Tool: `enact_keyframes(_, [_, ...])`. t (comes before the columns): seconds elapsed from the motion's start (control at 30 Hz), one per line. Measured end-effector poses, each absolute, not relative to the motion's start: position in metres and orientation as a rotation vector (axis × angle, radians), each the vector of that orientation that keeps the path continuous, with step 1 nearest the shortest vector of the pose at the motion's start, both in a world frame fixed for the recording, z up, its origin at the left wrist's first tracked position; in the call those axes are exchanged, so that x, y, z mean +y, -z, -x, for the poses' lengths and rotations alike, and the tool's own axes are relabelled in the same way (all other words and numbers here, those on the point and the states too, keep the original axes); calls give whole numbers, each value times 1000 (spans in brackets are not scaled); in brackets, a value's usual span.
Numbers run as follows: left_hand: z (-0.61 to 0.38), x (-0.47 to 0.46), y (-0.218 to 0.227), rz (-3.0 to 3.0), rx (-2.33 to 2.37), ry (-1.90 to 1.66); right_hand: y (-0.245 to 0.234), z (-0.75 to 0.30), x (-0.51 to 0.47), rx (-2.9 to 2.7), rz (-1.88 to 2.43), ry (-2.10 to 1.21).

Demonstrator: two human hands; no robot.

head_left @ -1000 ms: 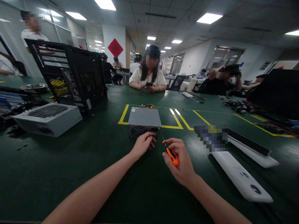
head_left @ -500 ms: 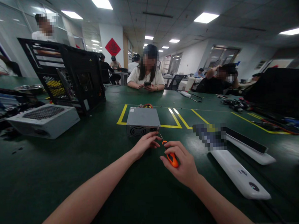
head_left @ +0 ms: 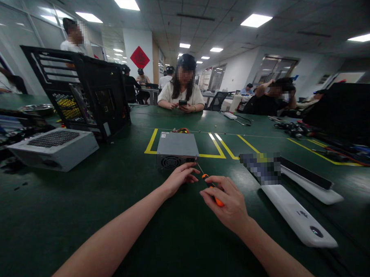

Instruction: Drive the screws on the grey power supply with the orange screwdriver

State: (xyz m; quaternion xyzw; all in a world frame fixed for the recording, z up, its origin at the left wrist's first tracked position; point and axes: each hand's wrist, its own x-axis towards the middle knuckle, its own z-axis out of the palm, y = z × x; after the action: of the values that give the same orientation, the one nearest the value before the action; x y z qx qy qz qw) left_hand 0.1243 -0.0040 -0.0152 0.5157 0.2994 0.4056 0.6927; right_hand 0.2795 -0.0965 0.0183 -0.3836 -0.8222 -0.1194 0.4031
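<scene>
A grey computer power supply [head_left: 177, 144] with a fan grille in its near face lies on the green table, coloured cables behind it. My left hand [head_left: 182, 177] reaches to its front right corner. The fingers are extended and somewhat apart, with no object seen in them; whether the fingertips touch the casing I cannot tell. My right hand [head_left: 227, 202] is closed around the orange and black handle of a screwdriver [head_left: 218, 201]. Its thin shaft slants up and left, the tip at the power supply's lower right corner.
A second power supply [head_left: 55, 148] and an open black computer case [head_left: 88, 93] stand left. Two white devices [head_left: 298, 215] lie right, one partly blurred. Yellow tape [head_left: 212, 156] marks the table. Cables and tools [head_left: 342, 154] lie far right. A person [head_left: 183, 89] sits opposite holding a phone.
My right hand has shifted slightly and its fingers have come round the screwdriver handle, covering more of it. My left hand and the power supply stay put. A person at the back left has moved right.
</scene>
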Motion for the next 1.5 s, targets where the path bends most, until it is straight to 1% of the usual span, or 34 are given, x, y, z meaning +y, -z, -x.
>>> enact_keyframes(0.17, [-123, -4, 15, -1129, 651, -914, -17, -280, -94, -1912, 1097, 127])
enact_keyframes(0.37, [-123, -4, 15, -1125, 640, -908, -20, -280, -93, -2117, 1046, 224])
enact_keyframes(0.6, [-123, -5, 13, -1130, 642, -902, -15, -280, -94, -2009, 1089, -29])
enact_keyframes(0.83, [-122, -2, 18, -1124, 618, -909, -20, -277, -96, -2251, 1078, -9])
enact_keyframes(1.03, [-121, -6, 12, -1107, 639, -903, -18, -277, -96, -2075, 1078, -93])
enact_keyframes(1.27, [-122, -5, 13, -1106, 635, -909, -20, -278, -98, -2138, 1083, -44])
enact_keyframes(1.43, [-122, -4, 15, -1103, 638, -907, -18, -278, -95, -2004, 1057, -75])
enact_keyframes(1.5, [-122, -4, 15, -1103, 636, -911, -19, -278, -95, -2053, 1029, -25])
